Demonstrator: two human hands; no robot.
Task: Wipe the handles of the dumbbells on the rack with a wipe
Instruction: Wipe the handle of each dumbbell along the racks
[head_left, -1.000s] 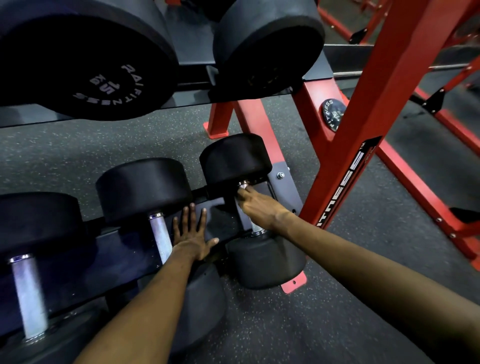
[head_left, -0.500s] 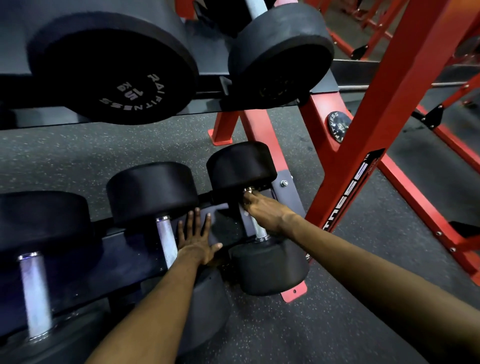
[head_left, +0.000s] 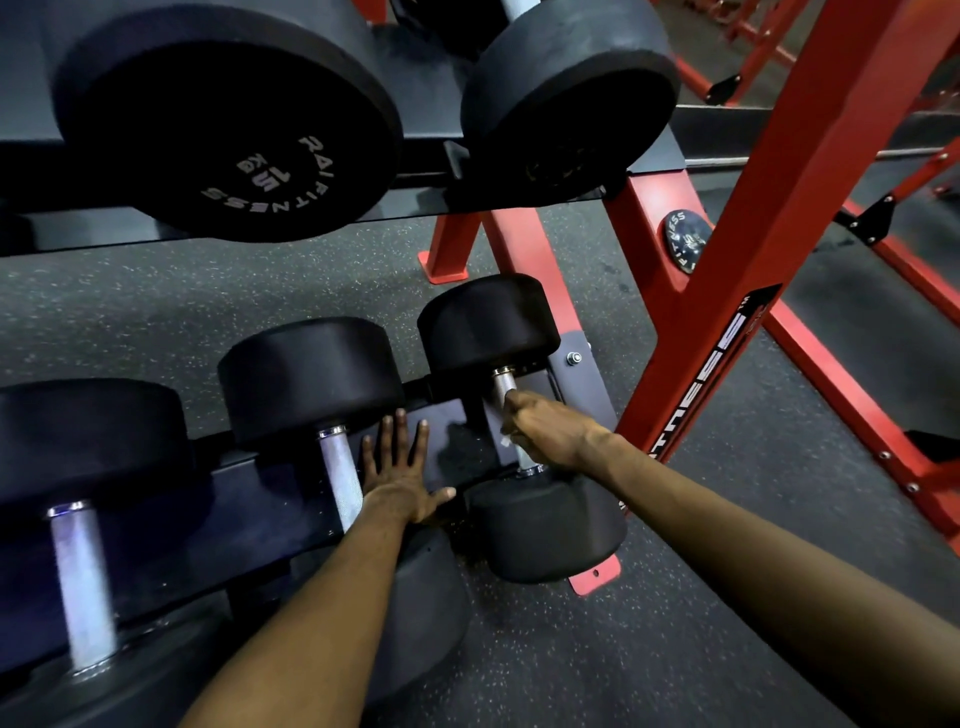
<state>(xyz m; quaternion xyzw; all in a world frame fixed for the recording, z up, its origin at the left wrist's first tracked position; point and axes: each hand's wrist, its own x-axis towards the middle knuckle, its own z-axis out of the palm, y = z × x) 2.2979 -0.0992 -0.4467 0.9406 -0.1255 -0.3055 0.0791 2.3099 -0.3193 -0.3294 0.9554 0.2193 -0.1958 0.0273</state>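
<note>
Three black dumbbells lie across the lower rack shelf (head_left: 457, 441). My right hand (head_left: 550, 428) grips the silver handle (head_left: 503, 385) of the rightmost dumbbell (head_left: 488, 322), with a small white bit of wipe (head_left: 505, 441) showing under its fingers. My left hand (head_left: 397, 475) rests flat on the shelf, fingers straight and spread, between that dumbbell and the middle dumbbell (head_left: 306, 374), right beside the middle handle (head_left: 340, 475). The left dumbbell's handle (head_left: 80, 582) is bare.
On the upper shelf sit a large 15 kg dumbbell (head_left: 234, 135) and another black dumbbell (head_left: 566, 98), overhanging the lower row. A red rack upright (head_left: 769, 249) slants close on the right. Speckled rubber floor (head_left: 597, 665) lies below, with more red frames at the far right.
My right hand has slid down the rightmost handle toward its near end, baring the top of the handle. My left hand stays flat on the shelf.
</note>
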